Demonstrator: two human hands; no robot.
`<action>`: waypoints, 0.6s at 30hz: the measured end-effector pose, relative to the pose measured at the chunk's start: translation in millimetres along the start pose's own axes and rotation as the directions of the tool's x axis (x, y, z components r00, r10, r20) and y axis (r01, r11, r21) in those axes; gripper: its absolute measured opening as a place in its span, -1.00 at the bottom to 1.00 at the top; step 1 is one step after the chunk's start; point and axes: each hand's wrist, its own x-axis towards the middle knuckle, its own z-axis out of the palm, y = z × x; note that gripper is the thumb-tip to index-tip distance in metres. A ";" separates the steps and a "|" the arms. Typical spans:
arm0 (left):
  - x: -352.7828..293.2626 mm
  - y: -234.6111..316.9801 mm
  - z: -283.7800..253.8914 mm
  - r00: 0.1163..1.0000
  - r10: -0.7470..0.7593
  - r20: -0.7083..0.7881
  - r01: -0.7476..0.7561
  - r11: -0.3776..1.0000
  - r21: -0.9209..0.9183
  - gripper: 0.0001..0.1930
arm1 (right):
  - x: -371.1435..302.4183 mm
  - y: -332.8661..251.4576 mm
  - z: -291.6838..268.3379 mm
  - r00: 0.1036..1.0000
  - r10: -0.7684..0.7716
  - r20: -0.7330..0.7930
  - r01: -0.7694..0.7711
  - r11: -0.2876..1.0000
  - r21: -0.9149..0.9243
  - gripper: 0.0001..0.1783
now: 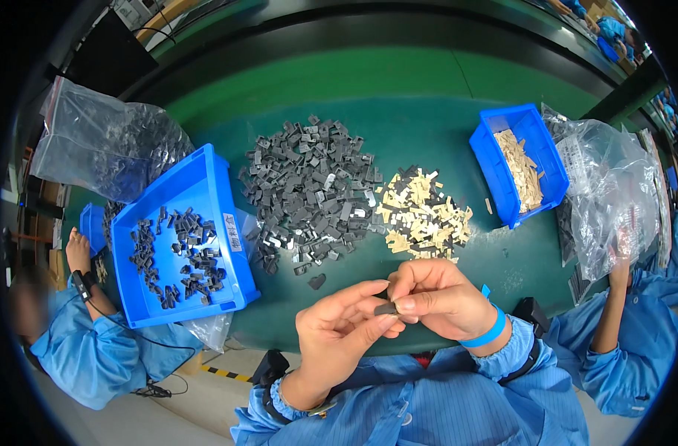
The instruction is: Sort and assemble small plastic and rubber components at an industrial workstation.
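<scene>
Head view, single moment. Landmark for all positions: the heap of dark grey, blocky moulded parts (309, 189) lying loose on the green table mat (428, 134).

Item in hand: one small dark grey flat piece (387, 308), held in the air on the near side of the heap, just over the near table edge and close to the body. Its long axis runs roughly left to right across the view, tilted slightly. Which end is which cannot be told; most of it is hidden behind fingertips.

Left hand (339, 323): comes up from the near side, thumb and forefinger closed onto the piece's left end. Right hand (439, 297): arches over from the right, fingertips pinched shut on the right end and top face. Both hands touch the piece and each other; neither is clearly nearer, though the right covers more of it.

Surroundings relative to the heap:
- Just right, touching its edge: smaller scatter of pale tan flat pieces (421, 215), some mixed with grey.
- Left, just beside: large blue plastic tray (205, 178) with a thin spread of grey parts.
- Far right: small blue plastic bin (491, 167) of tan pieces, then clear plastic bags (614, 193).
- Far left: another clear bag (101, 141) of dark parts.

Other people in blue sleeves sit at both sides.
</scene>
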 end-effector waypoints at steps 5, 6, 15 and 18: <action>-3.4 2.1 0.7 0.972 0.179 0.151 -0.230 0.849 0.476 -0.58 | -4.1 -0.7 9.2 0.991 0.110 -0.081 -0.115 0.991 -0.065 -0.94; -2.2 3.4 3.1 0.950 0.235 0.204 -0.311 0.758 0.574 -0.56 | -5.7 4.1 3.0 0.995 0.074 -0.072 -0.084 0.985 -0.149 -0.93; -8.5 6.5 3.1 0.993 0.093 0.071 -0.110 0.947 0.301 -0.76 | -13.0 0.2 12.3 0.999 -0.045 -0.017 0.043 0.990 -0.131 -0.84; -9.5 2.1 4.6 0.962 -0.249 0.114 0.273 0.897 -0.348 -0.80 | -20.1 1.3 12.1 0.990 -0.125 -0.073 0.102 0.961 -0.258 -0.87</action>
